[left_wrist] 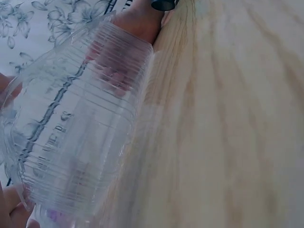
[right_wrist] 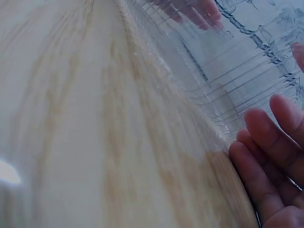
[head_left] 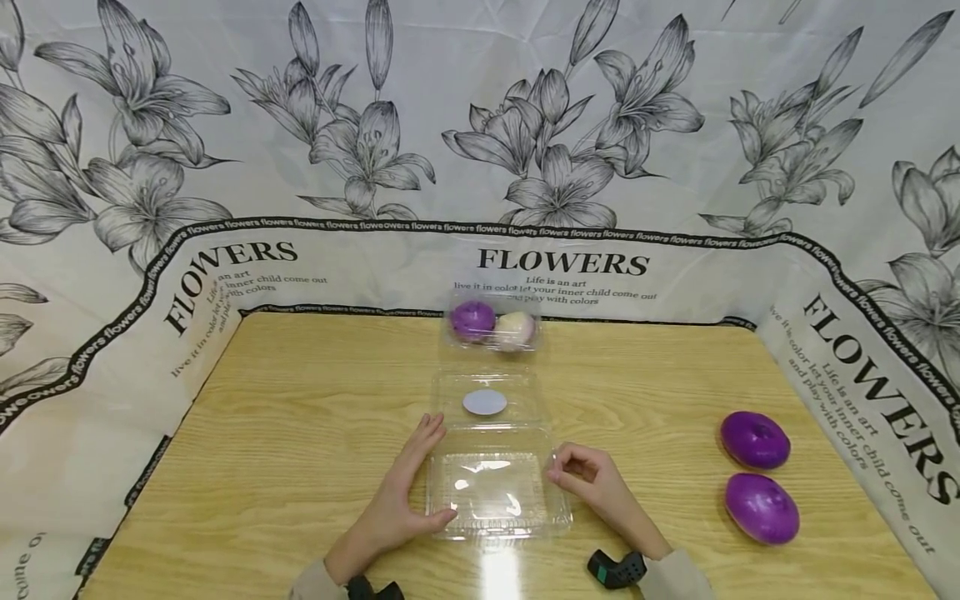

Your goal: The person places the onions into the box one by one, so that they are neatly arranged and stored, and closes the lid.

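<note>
A clear plastic clamshell container (head_left: 495,487) stands unfolded on the table between the hands; its lid (head_left: 525,400), bearing a white oval label (head_left: 484,402), lies toward the back. My left hand (head_left: 401,500) lies along the left side with its fingers stretched out and the thumb by the front left rim. At the right rim, my right hand (head_left: 600,483) pinches the plastic edge between thumb and bent forefinger. The left wrist view shows the ribbed wall of the container (left_wrist: 80,128) close up; in the right wrist view the fingers (right_wrist: 259,175) are beside its base.
Behind the lid stands another clear container (head_left: 491,343) with a purple onion (head_left: 472,320) and a pale onion (head_left: 515,330) inside. Two shiny purple onions (head_left: 755,440) sit on the wooden table (head_left: 300,417) at the right. Flower-printed cloth (head_left: 390,267) walls the table's back and sides.
</note>
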A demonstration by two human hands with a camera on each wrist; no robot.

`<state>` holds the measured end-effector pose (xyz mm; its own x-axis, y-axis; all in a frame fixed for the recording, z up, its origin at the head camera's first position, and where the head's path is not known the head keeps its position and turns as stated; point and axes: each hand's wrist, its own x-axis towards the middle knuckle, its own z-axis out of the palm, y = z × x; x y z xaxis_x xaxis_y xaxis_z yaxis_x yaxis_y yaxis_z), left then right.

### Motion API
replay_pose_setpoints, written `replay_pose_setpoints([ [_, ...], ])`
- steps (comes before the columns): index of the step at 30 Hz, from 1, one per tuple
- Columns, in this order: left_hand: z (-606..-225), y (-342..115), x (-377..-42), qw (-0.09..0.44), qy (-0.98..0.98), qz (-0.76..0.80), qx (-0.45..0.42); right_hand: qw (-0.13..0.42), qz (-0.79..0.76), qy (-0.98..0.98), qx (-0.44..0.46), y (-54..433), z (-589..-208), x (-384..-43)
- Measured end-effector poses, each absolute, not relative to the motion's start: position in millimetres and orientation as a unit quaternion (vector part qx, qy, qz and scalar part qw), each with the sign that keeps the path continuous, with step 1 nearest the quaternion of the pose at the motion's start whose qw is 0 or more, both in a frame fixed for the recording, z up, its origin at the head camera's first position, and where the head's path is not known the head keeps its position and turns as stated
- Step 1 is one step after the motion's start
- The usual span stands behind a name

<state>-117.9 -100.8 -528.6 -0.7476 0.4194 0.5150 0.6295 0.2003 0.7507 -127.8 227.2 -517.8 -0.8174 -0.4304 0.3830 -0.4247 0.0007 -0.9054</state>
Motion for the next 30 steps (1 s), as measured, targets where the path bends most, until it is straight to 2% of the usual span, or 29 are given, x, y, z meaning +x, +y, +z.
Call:
replay_pose_setpoints([
  [7,-524,-109,-118,0.047,-0.778,-0.518,-0.351,-0.003,-0.634,0.712,-0.304,226,-517,-128],
  [15,-523,-111,-121,0.054,-0.77,-0.516,-0.372,-0.024,-0.625,0.73,-0.276,232,-513,-128],
  [18,-525,-111,-122,0.053,-0.769,-0.52,-0.369,-0.058,-0.595,0.765,-0.239,243,-501,-129],
  [24,-529,-112,-126,0.084,-0.773,-0.502,-0.379,-0.177,-0.487,0.838,-0.168,287,-459,-130],
  [26,-529,-112,-128,0.095,-0.774,-0.496,-0.382,-0.196,-0.478,0.847,-0.128,305,-442,-128],
  [30,-528,-112,-131,0.1,-0.77,-0.499,-0.385,-0.199,-0.501,0.842,0.002,344,-413,-124],
])
